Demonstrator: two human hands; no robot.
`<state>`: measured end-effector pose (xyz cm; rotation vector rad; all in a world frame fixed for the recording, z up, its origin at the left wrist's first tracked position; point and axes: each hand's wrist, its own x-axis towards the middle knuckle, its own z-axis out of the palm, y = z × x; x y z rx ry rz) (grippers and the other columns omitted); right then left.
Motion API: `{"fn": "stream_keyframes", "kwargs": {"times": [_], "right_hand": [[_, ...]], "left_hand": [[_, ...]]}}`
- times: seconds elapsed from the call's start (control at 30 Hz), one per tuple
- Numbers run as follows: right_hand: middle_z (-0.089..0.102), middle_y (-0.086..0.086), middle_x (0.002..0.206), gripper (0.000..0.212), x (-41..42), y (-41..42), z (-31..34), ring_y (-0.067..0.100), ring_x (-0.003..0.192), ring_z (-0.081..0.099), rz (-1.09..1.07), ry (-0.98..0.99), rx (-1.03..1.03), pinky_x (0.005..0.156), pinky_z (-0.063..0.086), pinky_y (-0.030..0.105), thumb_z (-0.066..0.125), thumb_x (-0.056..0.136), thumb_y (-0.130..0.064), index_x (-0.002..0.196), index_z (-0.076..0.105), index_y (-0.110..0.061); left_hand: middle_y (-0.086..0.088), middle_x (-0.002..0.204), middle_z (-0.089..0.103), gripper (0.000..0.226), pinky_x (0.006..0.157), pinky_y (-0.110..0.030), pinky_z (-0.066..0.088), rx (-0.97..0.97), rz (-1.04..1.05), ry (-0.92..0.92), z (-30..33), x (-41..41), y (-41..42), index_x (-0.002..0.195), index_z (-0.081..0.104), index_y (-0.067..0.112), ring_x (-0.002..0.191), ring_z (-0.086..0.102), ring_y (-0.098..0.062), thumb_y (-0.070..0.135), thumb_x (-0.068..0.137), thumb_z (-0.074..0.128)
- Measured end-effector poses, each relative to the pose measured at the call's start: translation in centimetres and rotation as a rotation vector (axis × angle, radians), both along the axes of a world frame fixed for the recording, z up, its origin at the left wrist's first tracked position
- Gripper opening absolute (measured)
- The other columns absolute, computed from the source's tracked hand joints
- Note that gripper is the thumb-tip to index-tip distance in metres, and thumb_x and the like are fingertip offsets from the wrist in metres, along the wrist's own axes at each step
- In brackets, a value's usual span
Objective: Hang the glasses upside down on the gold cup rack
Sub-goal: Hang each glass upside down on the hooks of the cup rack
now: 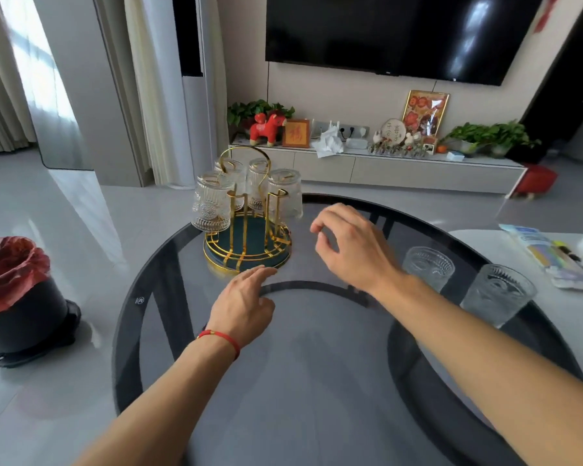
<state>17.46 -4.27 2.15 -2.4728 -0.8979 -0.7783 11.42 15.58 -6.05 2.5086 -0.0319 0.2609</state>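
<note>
Looking down at the round glass counter (317, 364), I've got the gold cup rack (246, 237) as my anchor, standing at the far edge. Four glasses hang on it upside down: the patterned front-left glass (212, 201), two rear glasses (257, 183) behind the handle loop, and the right-side glass (286, 193). One gold prong on the near right of the rack stands bare. My left hand (241, 306) sits just in front of the rack's base, fingers (261, 272) spread and released, tips close to the gold rim; whether they touch it I cannot tell. My right hand (354, 247) hovers just right of the rack, fingers loosely curled, grasping nothing. Well to the right of the rack, two more glasses stand upright on the counter: the nearer-to-rack glass (428, 267), partly behind my right wrist, and the outer glass (498, 294) beside it. Left of the rack, down on the floor, a black bin with a red liner (14, 297).
</note>
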Motion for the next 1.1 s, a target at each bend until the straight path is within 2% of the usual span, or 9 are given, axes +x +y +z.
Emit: {"fn": "stream_keyframes", "kwargs": {"times": [0.17, 0.3, 0.4, 0.53, 0.63, 0.77, 0.87, 0.97, 1.1], "right_hand": [[0.069, 0.012, 0.115, 0.022, -3.0, -11.2, -3.5, 0.035, 0.111, 0.064, -0.262, 0.038, 0.084, 0.096, 0.051, 0.052, 0.072, 0.081, 0.001, 0.102, 0.074, -0.005], [0.031, 0.024, 0.162, 0.072, -2.9, -15.5, -5.6, 0.044, 0.15, 0.027, -0.521, 0.322, 0.091, 0.12, 0.025, 0.054, 0.077, 0.087, -0.033, 0.15, 0.049, -0.014], [0.022, 0.018, 0.167, 0.09, -1.8, -15.7, -5.9, 0.034, 0.152, 0.028, -0.499, 0.57, 0.247, 0.118, 0.029, 0.046, 0.07, 0.092, -0.048, 0.163, 0.023, -0.02], [0.042, 0.016, 0.149, 0.091, -1.1, -14.6, -5.4, 0.034, 0.137, 0.046, -0.549, 0.561, 0.307, 0.102, 0.04, 0.04, 0.074, 0.087, -0.045, 0.161, 0.027, -0.021], [0.052, 0.011, 0.135, 0.094, -2.5, -13.4, -4.4, 0.027, 0.126, 0.054, -0.51, 0.627, 0.322, 0.097, 0.043, 0.034, 0.082, 0.071, -0.051, 0.153, 0.043, -0.027], [0.067, 0.011, 0.126, 0.08, -6.3, -10.4, -3.8, 0.025, 0.109, 0.071, -0.182, 0.942, 0.874, 0.083, 0.064, 0.045, 0.085, 0.062, -0.041, 0.133, 0.059, -0.016], [0.066, 0.022, 0.133, 0.072, -8.1, -7.9, -4.3, 0.035, 0.122, 0.067, 0.053, 1.174, 1.151, 0.095, 0.06, 0.053, 0.079, 0.076, -0.027, 0.137, 0.053, 0.0], [0.07, 0.016, 0.129, 0.059, -9.0, -6.9, -4.1, 0.03, 0.119, 0.068, 0.033, 1.198, 0.886, 0.098, 0.059, 0.05, 0.08, 0.082, -0.03, 0.13, 0.057, -0.006], [0.069, -0.017, 0.123, 0.066, -9.1, -5.3, -3.7, 0.003, 0.114, 0.064, -0.043, 0.999, 0.281, 0.096, 0.054, 0.031, 0.085, 0.071, -0.054, 0.128, 0.059, -0.032]], "left_hand": [[-0.003, 0.148, 0.056, 0.061, 0.111, -0.038, 0.043, -0.056, -0.075, -0.125, 2.2, -1.6, -3.8, 0.146, 0.049, 0.026, 0.138, 0.049, -0.023, 0.01, 0.088, 0.062], [0.0, 0.145, 0.059, 0.061, 0.109, -0.037, 0.044, -0.109, -0.123, -0.12, 2.6, -3.1, -5.7, 0.144, 0.051, 0.027, 0.135, 0.053, -0.022, 0.008, 0.087, 0.062], [0.001, 0.143, 0.06, 0.061, 0.11, -0.038, 0.045, -0.114, -0.143, -0.063, 2.0, -3.8, -6.5, 0.144, 0.051, 0.026, 0.133, 0.054, -0.022, 0.007, 0.087, 0.062], [0.001, 0.139, 0.062, 0.058, 0.11, -0.039, 0.048, -0.191, -0.147, -0.012, 1.3, -4.5, -7.2, 0.143, 0.051, 0.026, 0.132, 0.055, -0.018, 0.007, 0.09, 0.062], [0.001, 0.136, 0.064, 0.055, 0.102, -0.028, 0.052, -0.297, -0.176, 0.032, 1.0, -4.9, -7.8, 0.142, 0.052, 0.027, 0.129, 0.057, -0.014, 0.011, 0.091, 0.065], [-0.005, 0.129, 0.067, 0.051, 0.099, -0.037, 0.056, -0.761, -0.124, 0.256, 1.4, -5.0, -9.1, 0.141, 0.051, 0.024, 0.113, 0.068, -0.018, 0.036, 0.094, 0.066], [-0.018, 0.122, 0.071, 0.043, 0.09, -0.047, 0.061, -1.296, -0.062, 0.421, 2.7, -4.8, -9.0, 0.131, 0.058, 0.014, 0.106, 0.073, -0.032, 0.041, 0.098, 0.059], [-0.018, 0.114, 0.074, 0.041, 0.076, -0.04, 0.065, -1.313, -0.022, 0.269, 3.4, -4.9, -7.3, 0.127, 0.06, 0.012, 0.097, 0.076, -0.031, 0.035, 0.094, 0.068], [-0.008, 0.103, 0.074, 0.072, 0.076, -0.038, 0.065, -0.976, 0.033, 0.065, 3.4, -4.5, -5.1, 0.139, 0.048, 0.023, 0.087, 0.077, -0.019, 0.036, 0.077, 0.084]]}}
